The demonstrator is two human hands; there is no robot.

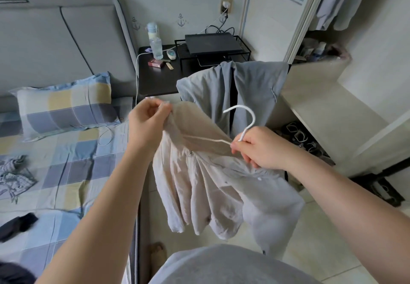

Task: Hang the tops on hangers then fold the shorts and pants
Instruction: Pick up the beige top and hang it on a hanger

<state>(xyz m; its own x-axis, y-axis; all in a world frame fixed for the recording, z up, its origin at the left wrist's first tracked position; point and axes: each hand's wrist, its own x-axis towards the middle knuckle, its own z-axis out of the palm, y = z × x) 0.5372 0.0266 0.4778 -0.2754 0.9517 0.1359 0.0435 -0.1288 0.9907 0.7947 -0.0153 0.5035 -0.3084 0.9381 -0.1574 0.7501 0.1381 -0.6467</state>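
A cream button-up top (199, 183) hangs in the air in front of me, draped over a white hanger (246, 117) whose hook sticks up. My left hand (148, 123) pinches the top's shoulder at the hanger's left end. My right hand (261, 148) grips the hanger at the base of the hook together with the collar. A grey garment (255, 88) hangs over a chair behind. On the bed lie a striped grey garment (13, 175) and a black garment (17, 223).
The bed (66, 172) with a checked sheet and pillow (66, 106) is on the left. A black bedside table (159, 77) holds bottles, a box and a wire rack. An open wardrobe (332, 6) with hanging clothes stands at the right, shoes beneath a shelf.
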